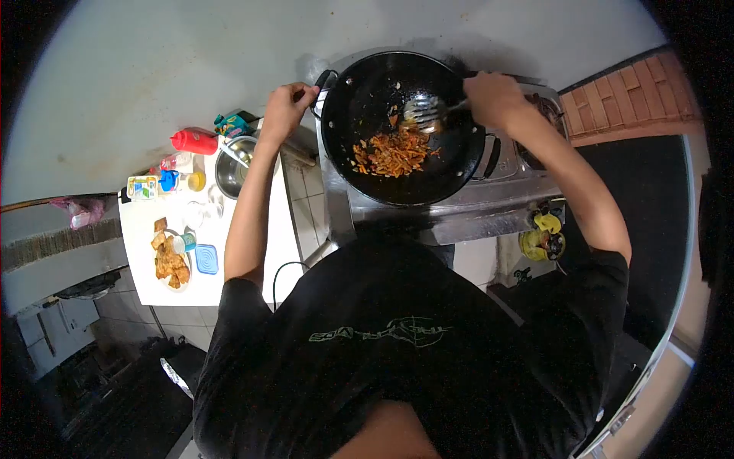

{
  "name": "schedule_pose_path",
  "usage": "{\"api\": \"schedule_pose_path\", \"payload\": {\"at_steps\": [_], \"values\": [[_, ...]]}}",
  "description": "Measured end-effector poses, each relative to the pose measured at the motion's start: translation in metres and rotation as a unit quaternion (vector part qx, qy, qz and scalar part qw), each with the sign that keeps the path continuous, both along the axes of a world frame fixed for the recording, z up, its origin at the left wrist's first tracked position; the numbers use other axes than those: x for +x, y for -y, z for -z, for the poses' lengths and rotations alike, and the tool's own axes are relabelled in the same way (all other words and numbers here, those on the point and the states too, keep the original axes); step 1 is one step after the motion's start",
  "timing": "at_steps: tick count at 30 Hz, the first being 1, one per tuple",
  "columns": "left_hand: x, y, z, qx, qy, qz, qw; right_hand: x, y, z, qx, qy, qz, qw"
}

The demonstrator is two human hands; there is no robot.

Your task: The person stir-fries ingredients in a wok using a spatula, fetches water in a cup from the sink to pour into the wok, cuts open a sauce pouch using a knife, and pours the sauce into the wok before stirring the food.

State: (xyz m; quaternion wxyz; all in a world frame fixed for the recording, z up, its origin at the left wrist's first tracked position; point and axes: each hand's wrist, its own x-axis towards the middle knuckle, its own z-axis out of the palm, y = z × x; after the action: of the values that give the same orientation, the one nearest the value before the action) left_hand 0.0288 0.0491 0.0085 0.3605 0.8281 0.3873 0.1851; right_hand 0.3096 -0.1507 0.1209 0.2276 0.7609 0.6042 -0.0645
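Note:
A large black wok (397,187) sits on the metal stove (466,200), with browned, chopped food (394,151) gathered in its lower middle. My left hand (289,111) is closed at the wok's left handle (325,79), its fingers pinched together there. On the right, my right hand (493,98) is closed round the handle of a slotted metal spatula (425,113). The spatula's head is inside the wok, just above and right of the food, and looks slightly blurred.
The white table (260,264) at left holds a metal bowl (228,174), a red squeeze bottle (194,141), a plate of fried pieces (171,264), a blue lid (206,259) and jars. Yellow-green items (541,243) lie right of the stove's front.

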Motion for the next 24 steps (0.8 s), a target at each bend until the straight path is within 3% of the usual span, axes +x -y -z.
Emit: {"api": "schedule_pose_path", "payload": {"at_steps": [1, 3, 4, 6, 8, 11, 16, 20, 24], "values": [[0.000, 0.001, -0.001, 0.004, -0.010, -0.005, 1.000, -0.002, 0.002, 0.010, 0.001, 0.000, 0.000, 1.000], [-0.001, 0.004, -0.002, 0.003, -0.004, -0.008, 1.000, -0.006, 0.005, 0.027, 0.045, -0.160, -0.037, 0.985], [0.000, 0.005, -0.003, 0.002, 0.004, -0.012, 1.000, -0.006, 0.009, 0.029, 0.045, -0.158, -0.039, 0.986], [0.000, 0.006, -0.005, 0.012, 0.015, -0.013, 1.000, -0.014, 0.028, 0.027, 0.127, -0.266, -0.042, 0.955], [-0.002, 0.008, -0.007, 0.019, 0.024, -0.015, 0.999, -0.033, 0.055, 0.006, 0.192, -0.207, -0.052, 0.958], [-0.002, 0.009, -0.009, 0.007, 0.002, -0.018, 1.000, -0.057, 0.081, -0.026, 0.154, -0.188, 0.012, 0.970], [0.000, 0.005, 0.002, 0.016, 0.038, -0.015, 0.999, -0.047, 0.082, 0.012, 0.130, -0.131, 0.001, 0.983], [-0.002, 0.004, 0.000, 0.005, 0.006, -0.011, 1.000, -0.027, 0.068, -0.013, 0.132, -0.053, 0.073, 0.987], [0.000, 0.003, 0.007, 0.007, 0.032, -0.008, 0.999, -0.006, 0.040, 0.000, 0.079, -0.034, 0.084, 0.993]]}}
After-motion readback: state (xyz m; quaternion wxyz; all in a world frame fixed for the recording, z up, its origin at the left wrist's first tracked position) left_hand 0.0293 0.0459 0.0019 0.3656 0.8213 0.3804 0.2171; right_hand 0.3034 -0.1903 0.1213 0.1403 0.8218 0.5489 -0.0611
